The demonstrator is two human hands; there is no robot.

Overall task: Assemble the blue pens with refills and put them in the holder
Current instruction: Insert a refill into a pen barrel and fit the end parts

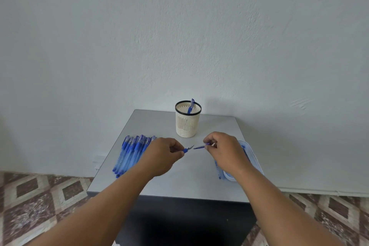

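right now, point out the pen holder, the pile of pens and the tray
pen holder (187,124), head view, on its slatted front wall
pile of pens (129,154), head view, on the barrels mid-pile
tray (252,155), head view, on its far right rim

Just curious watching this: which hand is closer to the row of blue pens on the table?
Left. The left hand sits right at the edge of the row of blue pens, partly covering it; the right hand is across the table by the tray.

A home room: small grey table (159,181), plastered wall (179,36), patterned tiles (40,195).
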